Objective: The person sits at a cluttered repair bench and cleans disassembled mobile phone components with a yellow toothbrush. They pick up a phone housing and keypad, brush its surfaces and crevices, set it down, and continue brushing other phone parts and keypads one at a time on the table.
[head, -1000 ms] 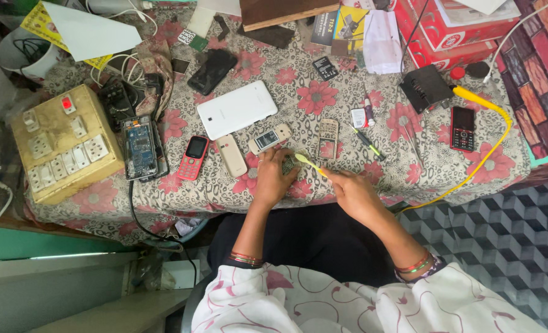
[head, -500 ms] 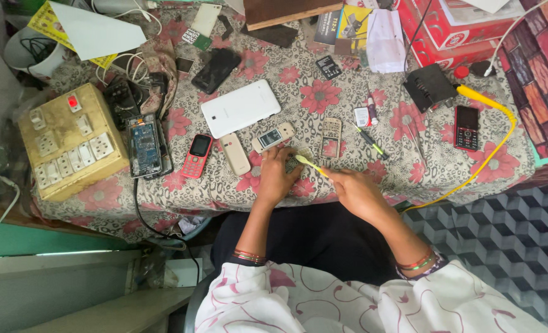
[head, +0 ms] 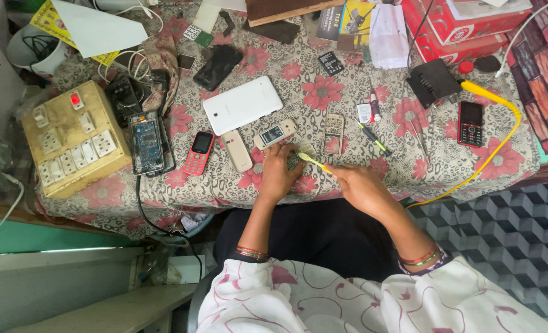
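We are pressing our left hand (head: 278, 174) down on a small dark part (head: 294, 161) lying on the flowered tablecloth (head: 409, 154), fingers curled over it so that most of it is hidden; we cannot tell what kind of part it is. Our right hand (head: 361, 188) is gripping a yellow-green toothbrush (head: 314, 163) by the handle, and its head is reaching across to the part, right at the left hand's fingertips.

Just beyond the left hand's knuckles a small silver phone (head: 275, 133) is lying at a slant, with a beige phone back (head: 237, 150) and a red keypad phone (head: 199, 152) further out on the hand's outer side. A white tablet (head: 242, 105) is lying face down further off beyond them. A bare keypad board (head: 332, 134) is sitting just beyond the brush head, between the two hands' reach. A green-handled screwdriver (head: 372, 139) is lying a little beyond the right hand. Well off to the right hand's outer side, a black and red phone (head: 470, 123) is resting beside a yellow cable (head: 502, 145). Far out past the left hand, a yellowed switch and socket box (head: 73, 139) is standing next to an opened phone (head: 147, 142) with its circuit board showing.
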A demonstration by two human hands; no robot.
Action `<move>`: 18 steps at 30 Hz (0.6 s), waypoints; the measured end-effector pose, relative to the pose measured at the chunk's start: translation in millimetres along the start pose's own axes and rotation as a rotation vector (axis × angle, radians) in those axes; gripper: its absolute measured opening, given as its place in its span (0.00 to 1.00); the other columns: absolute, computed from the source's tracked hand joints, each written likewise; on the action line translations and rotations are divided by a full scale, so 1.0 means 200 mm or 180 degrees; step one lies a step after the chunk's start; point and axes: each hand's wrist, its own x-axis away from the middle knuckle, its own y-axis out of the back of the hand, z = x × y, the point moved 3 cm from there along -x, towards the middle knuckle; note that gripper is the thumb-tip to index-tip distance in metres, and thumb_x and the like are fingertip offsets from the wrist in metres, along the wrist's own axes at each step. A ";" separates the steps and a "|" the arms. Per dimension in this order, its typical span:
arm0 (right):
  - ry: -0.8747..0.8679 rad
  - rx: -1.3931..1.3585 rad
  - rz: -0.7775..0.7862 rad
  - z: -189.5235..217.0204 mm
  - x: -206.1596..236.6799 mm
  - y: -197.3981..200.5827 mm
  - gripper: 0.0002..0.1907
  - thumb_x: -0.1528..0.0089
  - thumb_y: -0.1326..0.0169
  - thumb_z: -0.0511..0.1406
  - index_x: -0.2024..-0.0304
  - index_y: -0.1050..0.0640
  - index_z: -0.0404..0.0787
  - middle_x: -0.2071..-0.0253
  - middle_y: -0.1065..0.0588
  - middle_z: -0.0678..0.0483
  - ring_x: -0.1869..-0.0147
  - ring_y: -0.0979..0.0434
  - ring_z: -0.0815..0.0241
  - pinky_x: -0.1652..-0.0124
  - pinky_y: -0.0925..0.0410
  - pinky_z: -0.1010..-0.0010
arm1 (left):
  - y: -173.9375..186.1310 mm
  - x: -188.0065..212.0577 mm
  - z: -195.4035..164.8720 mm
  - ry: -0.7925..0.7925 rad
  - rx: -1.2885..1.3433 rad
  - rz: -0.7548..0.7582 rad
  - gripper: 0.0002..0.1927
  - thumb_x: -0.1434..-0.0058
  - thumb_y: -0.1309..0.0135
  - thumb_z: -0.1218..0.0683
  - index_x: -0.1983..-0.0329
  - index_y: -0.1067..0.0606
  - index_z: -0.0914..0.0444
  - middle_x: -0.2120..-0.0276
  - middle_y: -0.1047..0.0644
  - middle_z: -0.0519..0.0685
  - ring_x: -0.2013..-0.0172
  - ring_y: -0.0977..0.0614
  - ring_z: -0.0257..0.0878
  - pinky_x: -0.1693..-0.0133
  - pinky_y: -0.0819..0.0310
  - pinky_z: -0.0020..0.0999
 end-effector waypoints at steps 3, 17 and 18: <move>-0.0044 0.0017 0.0026 0.01 -0.01 0.03 0.23 0.37 0.50 0.31 0.40 0.22 0.50 0.56 0.20 0.43 0.55 0.20 0.40 0.56 0.28 0.53 | 0.00 0.00 0.00 -0.0018 -0.0016 -0.0020 0.24 0.50 0.32 0.52 0.49 0.22 0.61 0.57 0.24 0.54 0.50 0.27 0.54 0.48 0.32 0.48; 0.0197 -0.0110 -0.0103 0.01 0.00 0.03 0.20 0.36 0.50 0.32 0.42 0.22 0.48 0.58 0.20 0.43 0.56 0.20 0.41 0.58 0.28 0.54 | 0.01 0.01 0.00 0.0017 -0.0017 0.0021 0.24 0.49 0.33 0.52 0.49 0.22 0.61 0.58 0.24 0.53 0.51 0.26 0.53 0.48 0.31 0.48; 0.0010 -0.0025 -0.0033 0.00 -0.01 0.03 0.20 0.36 0.50 0.32 0.42 0.21 0.49 0.58 0.20 0.43 0.57 0.20 0.41 0.58 0.28 0.54 | 0.01 0.01 0.00 0.0037 -0.0010 0.0031 0.23 0.49 0.33 0.52 0.49 0.22 0.61 0.58 0.24 0.54 0.51 0.26 0.52 0.48 0.31 0.47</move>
